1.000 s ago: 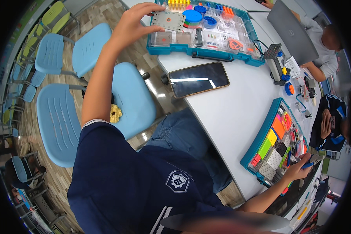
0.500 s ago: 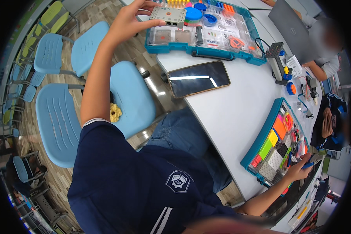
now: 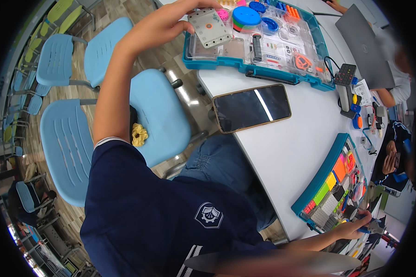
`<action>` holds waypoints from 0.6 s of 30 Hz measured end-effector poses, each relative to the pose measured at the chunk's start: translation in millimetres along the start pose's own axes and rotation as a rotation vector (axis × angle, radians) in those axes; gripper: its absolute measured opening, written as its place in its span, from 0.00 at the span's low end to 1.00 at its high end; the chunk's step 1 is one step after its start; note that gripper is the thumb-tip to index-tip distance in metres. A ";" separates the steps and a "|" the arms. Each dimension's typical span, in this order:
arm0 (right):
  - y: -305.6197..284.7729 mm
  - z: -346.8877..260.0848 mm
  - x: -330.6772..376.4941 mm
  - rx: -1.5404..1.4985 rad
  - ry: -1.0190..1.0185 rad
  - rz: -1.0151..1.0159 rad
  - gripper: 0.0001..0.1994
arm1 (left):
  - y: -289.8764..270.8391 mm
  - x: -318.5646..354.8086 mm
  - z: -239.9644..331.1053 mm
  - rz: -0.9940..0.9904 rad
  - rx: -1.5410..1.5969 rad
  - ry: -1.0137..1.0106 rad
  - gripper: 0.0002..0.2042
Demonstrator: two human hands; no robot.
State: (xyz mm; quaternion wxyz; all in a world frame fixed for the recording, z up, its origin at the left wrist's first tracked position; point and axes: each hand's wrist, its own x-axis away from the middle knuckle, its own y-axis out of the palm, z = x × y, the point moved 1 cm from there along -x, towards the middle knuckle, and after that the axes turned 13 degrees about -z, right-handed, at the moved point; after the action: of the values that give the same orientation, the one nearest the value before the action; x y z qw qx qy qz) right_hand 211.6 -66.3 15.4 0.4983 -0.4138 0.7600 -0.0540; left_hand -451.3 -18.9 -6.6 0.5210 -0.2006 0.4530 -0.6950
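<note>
My left hand [image 3: 171, 24] reaches up at the top and is closed on a flat light-grey controller box [image 3: 210, 28]. The box has holes along its edges and an orange round mark in the middle; I hold it by one side, over the near left corner of a teal parts case [image 3: 226, 63]. At the lower right my right hand [image 3: 353, 229] is closed on a small grey piece with blue parts [image 3: 373, 227]; its exact kind is unclear. That hand is beside a second teal parts box [image 3: 320, 182] filled with colourful building pieces.
A phone [image 3: 252, 109] lies on the white table [image 3: 270, 152] near its edge. Farther right stand a small grey-and-black device [image 3: 345, 87], cables and a laptop [image 3: 363, 51], with other people behind. Blue chairs [image 3: 157, 120] stand to the left; one carries a yellow scrunchie [image 3: 139, 135].
The controller box has tilted, so its top face now shows more and its ported side is hidden. My right hand sits lower. The view has shifted, moving the table things right and down.
</note>
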 end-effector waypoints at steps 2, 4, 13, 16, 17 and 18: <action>5.6 3.0 -0.6 -0.001 0.028 -0.041 0.18 | -0.8 -5.5 -5.3 -0.073 -0.014 0.010 0.35; 7.7 7.8 -0.8 -0.012 0.046 -0.072 0.18 | -2.8 -11.7 -12.8 -0.145 -0.002 -0.026 0.35; 4.3 19.5 2.6 -0.041 0.075 -0.088 0.17 | 7.6 -25.0 -5.4 0.054 0.092 0.030 0.22; 3.0 22.7 3.4 -0.070 0.072 -0.094 0.18 | -3.7 -24.8 -10.3 -0.108 0.130 0.020 0.25; 2.3 23.8 3.6 -0.070 0.075 -0.100 0.18 | -7.1 -24.5 -13.8 -0.260 0.119 0.016 0.32; 1.9 24.9 3.7 -0.071 0.078 -0.105 0.18 | -11.1 -23.2 -19.2 -0.281 0.090 0.007 0.29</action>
State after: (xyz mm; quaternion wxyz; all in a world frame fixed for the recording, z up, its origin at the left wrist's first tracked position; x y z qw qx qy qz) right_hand 229.9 -59.5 -0.6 0.4498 -0.4678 0.7576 -0.0692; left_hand -463.0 10.7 -2.6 0.4254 -0.2361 0.3908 -0.7814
